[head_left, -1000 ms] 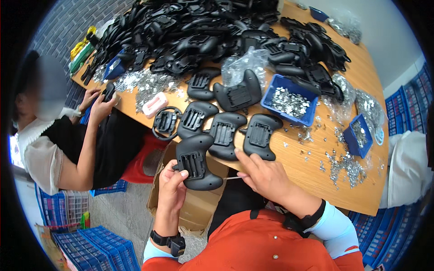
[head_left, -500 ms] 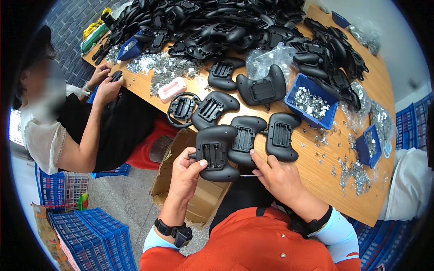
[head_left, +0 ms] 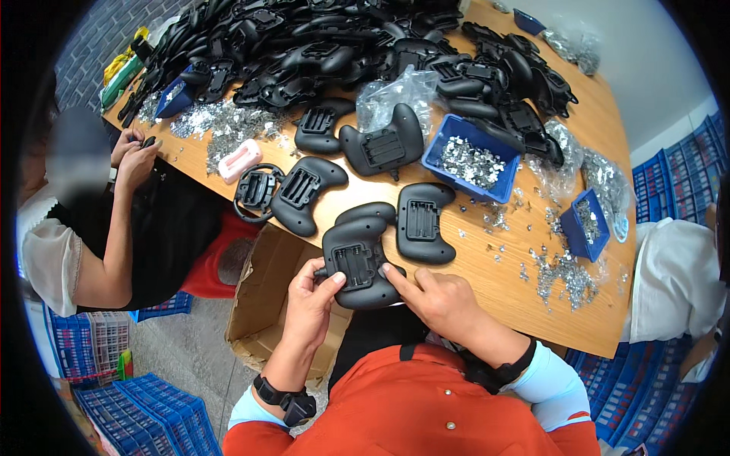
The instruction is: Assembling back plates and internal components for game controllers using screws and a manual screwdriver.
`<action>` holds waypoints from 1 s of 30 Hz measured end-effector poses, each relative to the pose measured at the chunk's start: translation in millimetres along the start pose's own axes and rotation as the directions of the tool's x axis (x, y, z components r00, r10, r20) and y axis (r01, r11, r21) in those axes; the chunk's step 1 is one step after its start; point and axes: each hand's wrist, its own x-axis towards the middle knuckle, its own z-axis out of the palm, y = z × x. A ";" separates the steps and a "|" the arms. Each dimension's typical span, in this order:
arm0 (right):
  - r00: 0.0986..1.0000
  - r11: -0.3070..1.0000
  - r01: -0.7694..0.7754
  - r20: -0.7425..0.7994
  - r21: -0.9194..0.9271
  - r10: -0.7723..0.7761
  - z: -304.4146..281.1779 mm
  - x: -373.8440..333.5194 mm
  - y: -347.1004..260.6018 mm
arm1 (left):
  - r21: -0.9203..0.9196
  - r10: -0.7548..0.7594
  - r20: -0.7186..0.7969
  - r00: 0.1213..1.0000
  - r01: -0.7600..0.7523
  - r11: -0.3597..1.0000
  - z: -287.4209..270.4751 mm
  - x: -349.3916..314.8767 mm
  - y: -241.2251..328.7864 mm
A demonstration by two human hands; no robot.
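My left hand (head_left: 310, 300) grips the left edge of a black game controller shell (head_left: 353, 262), thumb on its face beside the battery compartment with metal springs. The index fingertip of my right hand (head_left: 441, 300) presses on the shell's right edge, while its other fingers curl underneath. A thin metal tool lies mostly hidden below those fingers; only a sliver shows. Right behind the held shell sits another black shell (head_left: 372, 213), partly covered. To its right lies a further shell (head_left: 423, 223), and to the left one shell (head_left: 306, 194) stands beside a round wheel-shaped black piece (head_left: 258, 191).
A large heap of black shells (head_left: 304, 57) fills the table's far side. Small metal parts lie in a blue bin (head_left: 473, 163), a smaller blue bin (head_left: 584, 232) and loose piles. An open cardboard box (head_left: 266, 304) stands below the edge. At left another person (head_left: 99, 220) works.
The whole view has shifted, so the table items appear farther left. My right index finger has moved onto the held shell's right edge. The thin metal tool, plainly visible before, is now nearly hidden.
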 end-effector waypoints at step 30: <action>0.971 0.983 -0.182 -0.161 -0.015 0.178 -9.7 -37.4 29.6 | 0.939 0.006 -0.266 0.964 0.260 -0.227 -226.4 -21.3 -133.0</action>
